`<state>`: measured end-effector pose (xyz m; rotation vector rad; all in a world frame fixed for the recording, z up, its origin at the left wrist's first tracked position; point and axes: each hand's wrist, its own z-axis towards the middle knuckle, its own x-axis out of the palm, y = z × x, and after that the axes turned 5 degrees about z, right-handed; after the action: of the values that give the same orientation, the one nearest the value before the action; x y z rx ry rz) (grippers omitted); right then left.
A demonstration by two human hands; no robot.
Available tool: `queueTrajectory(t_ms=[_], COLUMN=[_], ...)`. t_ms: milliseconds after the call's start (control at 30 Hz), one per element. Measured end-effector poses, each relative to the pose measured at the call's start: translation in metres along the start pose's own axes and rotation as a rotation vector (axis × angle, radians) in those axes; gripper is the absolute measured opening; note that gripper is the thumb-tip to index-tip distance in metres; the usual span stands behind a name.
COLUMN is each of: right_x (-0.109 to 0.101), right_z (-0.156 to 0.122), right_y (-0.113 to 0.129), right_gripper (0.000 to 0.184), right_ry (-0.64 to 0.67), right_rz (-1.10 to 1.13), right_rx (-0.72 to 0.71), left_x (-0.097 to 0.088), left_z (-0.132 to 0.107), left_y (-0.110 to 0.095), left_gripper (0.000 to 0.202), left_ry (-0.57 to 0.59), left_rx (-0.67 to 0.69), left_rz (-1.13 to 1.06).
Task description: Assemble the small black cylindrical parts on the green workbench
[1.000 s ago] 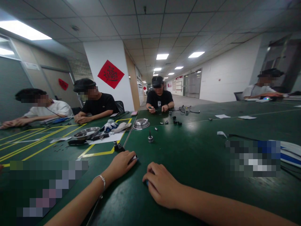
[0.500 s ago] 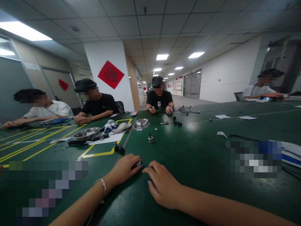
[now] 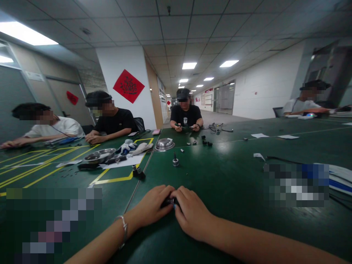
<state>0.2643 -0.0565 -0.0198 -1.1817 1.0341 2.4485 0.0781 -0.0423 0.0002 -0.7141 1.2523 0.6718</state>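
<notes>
My left hand and my right hand meet low on the green table, fingertips touching. Between them they pinch a small dark part, mostly hidden by the fingers. A bracelet sits on my left wrist. Beyond my hands a small black part and a small metal cylinder stand on the table.
A metal bowl, a metal tray, gloves and white paper lie further back left. Small black parts lie before a person seated opposite. Other people sit at the left and far right. Cables and paper slips lie to the right.
My two hands have come together; the left slid right with the small dark part and the right closed in onto it.
</notes>
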Motion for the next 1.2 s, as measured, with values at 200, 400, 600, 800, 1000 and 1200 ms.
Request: queueTrajectory(t_ms=[200, 400, 600, 800, 1000, 1200], right_x=[0.0022, 0.0003, 0.0001, 0.0009, 0.0005, 0.0002], right_z=[0.0012, 0.0014, 0.0020, 0.0019, 0.0013, 0.0016], right_y=[-0.0020, -0.0008, -0.0012, -0.0021, -0.0018, -0.0016], right_gripper=[0.020, 0.020, 0.022, 0.022, 0.022, 0.022], right_ry=[-0.022, -0.014, 0.009, 0.034, 0.028, 0.028], right_rz=[-0.034, -0.039, -0.053, -0.074, -0.049, -0.058], right_rx=[-0.052, -0.052, -0.071, -0.071, -0.074, -0.070], left_x=[-0.0005, -0.0003, 0.0009, 0.0020, -0.0010, -0.0050], left_z=[-0.0007, -0.0015, -0.0011, -0.0002, 0.0005, 0.0021], left_y=[-0.0012, -0.0008, 0.0013, 0.0016, -0.0025, -0.0059], left_gripper=[0.031, 0.034, 0.034, 0.030, 0.020, 0.013], left_ry=[-0.014, -0.025, -0.010, 0.002, 0.018, 0.044], left_rx=[0.010, 0.016, 0.019, 0.022, 0.012, 0.005], left_rz=[-0.072, -0.086, -0.067, -0.046, -0.006, -0.008])
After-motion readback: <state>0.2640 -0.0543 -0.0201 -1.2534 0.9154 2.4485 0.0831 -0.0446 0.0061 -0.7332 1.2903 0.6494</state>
